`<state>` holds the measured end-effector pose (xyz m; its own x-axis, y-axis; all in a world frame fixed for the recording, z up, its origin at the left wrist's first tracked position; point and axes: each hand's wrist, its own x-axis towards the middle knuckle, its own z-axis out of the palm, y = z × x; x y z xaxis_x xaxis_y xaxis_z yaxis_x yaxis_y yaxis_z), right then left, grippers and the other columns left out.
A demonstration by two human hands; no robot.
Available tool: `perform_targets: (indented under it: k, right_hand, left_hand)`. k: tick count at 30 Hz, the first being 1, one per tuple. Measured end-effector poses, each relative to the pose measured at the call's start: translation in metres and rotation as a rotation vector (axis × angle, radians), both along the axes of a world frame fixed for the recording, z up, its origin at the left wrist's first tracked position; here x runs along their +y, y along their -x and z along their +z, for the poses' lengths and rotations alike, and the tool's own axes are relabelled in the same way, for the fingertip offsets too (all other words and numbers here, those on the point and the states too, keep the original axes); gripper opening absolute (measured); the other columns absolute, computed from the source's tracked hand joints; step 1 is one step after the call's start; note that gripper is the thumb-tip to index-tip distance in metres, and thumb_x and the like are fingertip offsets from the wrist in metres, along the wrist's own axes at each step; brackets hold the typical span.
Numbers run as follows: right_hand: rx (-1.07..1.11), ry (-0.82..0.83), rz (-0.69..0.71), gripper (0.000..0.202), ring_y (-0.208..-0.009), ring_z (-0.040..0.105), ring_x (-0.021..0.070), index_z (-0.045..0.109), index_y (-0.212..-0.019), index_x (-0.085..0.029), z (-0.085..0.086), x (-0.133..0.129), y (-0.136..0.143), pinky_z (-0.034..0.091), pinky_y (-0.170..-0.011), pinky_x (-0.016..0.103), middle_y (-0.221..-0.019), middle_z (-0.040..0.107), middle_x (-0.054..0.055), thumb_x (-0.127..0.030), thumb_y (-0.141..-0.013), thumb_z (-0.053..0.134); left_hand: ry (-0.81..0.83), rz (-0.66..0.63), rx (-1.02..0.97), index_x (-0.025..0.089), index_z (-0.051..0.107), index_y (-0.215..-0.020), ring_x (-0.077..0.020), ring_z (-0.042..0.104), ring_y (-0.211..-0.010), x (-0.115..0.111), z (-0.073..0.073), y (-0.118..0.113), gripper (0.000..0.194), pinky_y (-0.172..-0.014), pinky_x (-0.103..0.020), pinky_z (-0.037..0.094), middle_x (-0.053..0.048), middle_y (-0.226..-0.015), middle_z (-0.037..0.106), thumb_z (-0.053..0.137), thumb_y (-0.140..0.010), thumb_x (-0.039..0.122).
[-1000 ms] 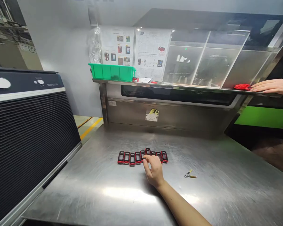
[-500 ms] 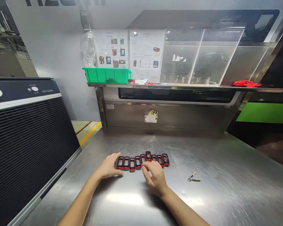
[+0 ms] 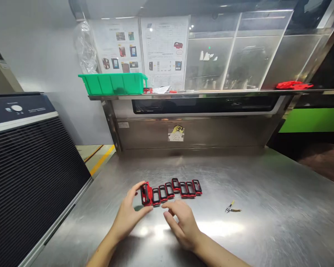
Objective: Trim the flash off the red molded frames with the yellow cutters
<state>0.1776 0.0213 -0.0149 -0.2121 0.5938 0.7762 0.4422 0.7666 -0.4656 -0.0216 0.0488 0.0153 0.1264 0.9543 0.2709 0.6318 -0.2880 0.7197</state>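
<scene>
Seven red-and-black rectangular frames (image 3: 176,190) lie in a staggered row on your steel table (image 3: 222,170); at its left end, your left hand (image 3: 129,213) grips a tilted red-and-black piece (image 3: 147,194). Your right hand (image 3: 183,224) is empty, slightly parted. Likely light, stiff plastic: pinch the outer ends.

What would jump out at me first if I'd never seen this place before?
Probably the bright green bin, at the left end of the shelf. Then maybe the line of black-and-red frames on the shiny metal table, with the left hand around its left end. Something bright red also stands out near the shelf's right end.
</scene>
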Motion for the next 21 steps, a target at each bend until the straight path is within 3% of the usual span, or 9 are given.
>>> perform_targets:
  k: [3,5,10,15,21]
  right_hand:
    - [0.088,0.111,0.112,0.04,-0.064,0.057,0.0171,0.059,-0.097,-0.018,0.004,-0.006,0.004,0.04,-0.061,0.028,-0.075,0.064,0.003,-0.043,-0.103,0.029]
    - [0.12,0.149,0.154,0.046,-0.063,0.056,0.0165,0.058,-0.087,-0.019,0.006,-0.009,0.005,0.04,-0.06,0.028,-0.072,0.062,0.002,-0.045,-0.104,0.024]
    - [0.069,0.041,0.116,0.048,-0.054,0.046,0.0166,0.047,-0.071,-0.02,0.007,-0.013,0.003,0.034,-0.055,0.03,-0.06,0.051,0.001,-0.041,-0.104,0.019]
    - [0.025,-0.035,0.135,0.044,-0.052,0.042,0.0174,0.047,-0.073,-0.02,0.007,-0.014,0.0,0.032,-0.053,0.031,-0.058,0.049,0.001,-0.035,-0.103,0.019]
    - [0.025,-0.056,0.172,0.04,-0.05,0.042,0.0174,0.046,-0.076,-0.02,0.005,-0.014,0.0,0.032,-0.052,0.032,-0.058,0.05,0.001,-0.033,-0.103,0.02]
  left_hand:
    - [0.064,-0.152,-0.236,0.023,0.055,-0.123,-0.0275,0.057,-0.113,-0.015,-0.005,-0.017,0.067,-0.105,-0.045,0.038,-0.008,-0.123,0.064,0.072,-0.058,0.014]
    - [0.116,-0.217,-0.311,0.024,0.058,-0.121,-0.0281,0.057,-0.114,-0.023,-0.008,-0.025,0.072,-0.106,-0.043,0.038,-0.008,-0.122,0.065,0.074,-0.053,0.008]
    - [0.153,-0.308,-0.295,0.028,0.059,-0.122,-0.0292,0.058,-0.115,-0.03,-0.015,-0.032,0.074,-0.104,-0.043,0.041,-0.007,-0.124,0.064,0.082,-0.053,0.013]
    - [0.013,-0.334,-0.262,0.032,0.06,-0.12,-0.0274,0.064,-0.103,-0.032,-0.017,-0.031,0.075,-0.094,-0.039,0.05,-0.005,-0.116,0.068,0.088,-0.051,0.027]
    - [-0.188,-0.351,-0.187,0.039,0.055,-0.122,-0.0217,0.066,-0.096,-0.035,-0.012,-0.031,0.078,-0.083,-0.028,0.054,0.001,-0.107,0.069,0.089,-0.052,0.031]
